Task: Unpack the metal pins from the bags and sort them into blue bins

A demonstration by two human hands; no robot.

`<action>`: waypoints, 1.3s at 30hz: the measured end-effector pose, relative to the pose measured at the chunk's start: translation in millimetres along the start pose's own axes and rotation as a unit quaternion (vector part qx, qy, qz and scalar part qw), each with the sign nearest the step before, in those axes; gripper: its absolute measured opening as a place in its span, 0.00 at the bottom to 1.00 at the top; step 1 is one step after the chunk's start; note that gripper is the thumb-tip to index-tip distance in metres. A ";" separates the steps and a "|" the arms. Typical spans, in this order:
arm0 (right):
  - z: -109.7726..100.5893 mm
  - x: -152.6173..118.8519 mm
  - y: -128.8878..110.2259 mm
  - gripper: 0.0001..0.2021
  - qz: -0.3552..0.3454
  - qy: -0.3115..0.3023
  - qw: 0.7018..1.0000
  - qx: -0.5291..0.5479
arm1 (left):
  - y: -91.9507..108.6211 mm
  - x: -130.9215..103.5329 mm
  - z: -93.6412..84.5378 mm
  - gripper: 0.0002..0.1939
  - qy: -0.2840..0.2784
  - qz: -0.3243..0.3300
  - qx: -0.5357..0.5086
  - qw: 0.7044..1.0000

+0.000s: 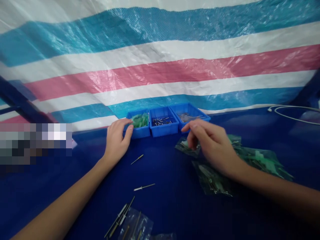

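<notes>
My left hand (117,138) reaches to the left blue bin (139,133), which holds green plastic bags (140,120); its thumb and fingers are apart, with nothing visible between them. My right hand (208,138) hovers with curled fingers over a small clear bag (186,146), in front of the right blue bin (190,111); whether it holds anything is hidden. Dark rivets (162,121) lie in the middle blue bin (163,130). Two single rivets lie on the blue table between my arms, one farther back (137,159) and one nearer (144,187).
More filled bags lie beneath and beside my right forearm, one clear (213,180) and one green (267,161). Loose rivets (120,218) and a clear bag (137,225) are at the near edge. A white cable (295,115) is at the right; striped sheeting (160,73) hangs behind.
</notes>
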State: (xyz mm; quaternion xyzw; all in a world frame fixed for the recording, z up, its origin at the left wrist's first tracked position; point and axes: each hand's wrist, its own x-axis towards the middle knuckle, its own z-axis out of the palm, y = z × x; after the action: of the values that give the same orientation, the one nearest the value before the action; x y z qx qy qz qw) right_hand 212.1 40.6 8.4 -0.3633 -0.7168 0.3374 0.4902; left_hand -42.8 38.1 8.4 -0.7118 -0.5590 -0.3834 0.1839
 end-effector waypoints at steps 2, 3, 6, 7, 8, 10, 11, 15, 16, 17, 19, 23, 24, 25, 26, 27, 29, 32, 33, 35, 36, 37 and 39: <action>-11.3 8.0 4.3 0.16 -0.052 0.008 0.989 -0.135 | 0.1 -1.2 -0.7 0.10 0.010 0.011 0.003 1.000; -17.3 12.8 8.5 0.15 -0.057 -0.020 0.975 -0.213 | 0.4 -1.7 -0.7 0.09 0.012 0.018 0.003 1.000; -34.3 26.4 20.8 0.18 -0.074 -0.088 0.928 -0.355 | 2.1 -2.8 0.0 0.08 0.017 0.048 0.003 0.999; -39.5 29.8 22.2 0.19 -0.074 -0.099 0.920 -0.371 | 2.5 -3.0 0.2 0.08 0.019 0.058 0.004 0.998; -44.5 32.4 21.3 0.20 -0.071 -0.115 0.915 -0.381 | 2.7 -3.1 0.4 0.08 0.022 0.068 0.005 0.997; -54.6 34.5 14.6 0.21 -0.062 -0.160 0.904 -0.392 | 2.1 -3.4 0.6 0.08 0.031 0.089 0.008 0.996; -60.1 33.7 10.4 0.22 -0.053 -0.187 0.895 -0.403 | 1.5 -3.6 0.6 0.08 0.035 0.098 0.011 0.994; -87.8 15.1 10.9 0.25 -0.023 -0.179 0.858 -0.482 | -1.4 -4.7 0.4 0.08 0.047 0.129 0.024 0.990; -94.8 7.4 17.0 0.25 0.001 -0.164 0.855 -0.491 | -1.8 -4.9 0.4 0.08 0.049 0.134 0.027 0.989; -100.7 -0.6 24.5 0.26 0.027 -0.157 0.855 -0.493 | -1.9 -5.1 0.4 0.08 0.050 0.138 0.030 0.989; -106.6 -15.2 39.8 0.26 0.089 -0.189 0.857 -0.471 | -1.4 -5.0 0.3 0.08 0.051 0.144 0.032 0.988; -91.6 -28.4 52.5 0.27 0.118 -0.183 0.859 -0.463 | 2.1 -4.4 0.0 0.08 0.043 0.161 0.028 0.986; -85.1 -28.6 52.0 0.28 0.107 -0.182 0.861 -0.462 | 3.1 -4.4 -0.1 0.08 0.040 0.167 0.026 0.985; -78.9 -28.3 51.3 0.29 0.107 -0.174 0.866 -0.456 | 4.1 -4.4 -0.2 0.08 0.036 0.172 0.023 0.984; -73.5 -27.9 50.6 0.29 0.102 -0.165 0.873 -0.448 | 5.1 -4.7 -0.2 0.08 0.033 0.178 0.019 0.983; -69.0 -27.9 50.5 0.30 0.092 -0.154 0.878 -0.444 | 6.0 -5.0 -0.2 0.08 0.030 0.184 0.016 0.982; -61.9 -28.8 51.6 0.29 0.064 -0.129 0.884 -0.444 | 7.9 -6.0 0.1 0.08 0.024 0.194 0.007 0.981; -50.8 -30.9 52.8 0.26 0.014 -0.099 0.884 -0.457 | 11.2 -7.2 1.0 0.08 0.019 0.204 -0.006 0.979; -46.0 -31.2 52.0 0.25 -0.001 -0.091 0.883 -0.460 | 12.4 -7.5 1.3 0.08 0.016 0.208 -0.011 0.978; -35.9 -30.8 48.6 0.22 -0.027 -0.078 0.880 -0.467 | 14.8 -7.9 1.6 0.08 0.010 0.219 -0.020 0.975; -31.2 -30.2 46.2 0.21 -0.036 -0.072 0.879 -0.470 | 15.7 -8.2 1.6 0.08 0.007 0.224 -0.024 0.974; -27.3 -29.5 43.7 0.20 -0.046 -0.066 0.878 -0.472 | 16.4 -8.7 1.4 0.09 0.006 0.227 -0.027 0.974; -22.7 -28.6 38.8 0.18 -0.065 -0.052 0.880 -0.468 | 16.6 -10.5 1.1 0.09 0.004 0.228 -0.032 0.973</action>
State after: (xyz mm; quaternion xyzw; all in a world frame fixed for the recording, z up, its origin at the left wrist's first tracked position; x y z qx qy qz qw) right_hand 248.3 38.9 -30.6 -0.4851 -0.8377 -0.0520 0.2456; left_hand -27.8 27.0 2.6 -0.8242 -0.3690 -0.3520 0.2463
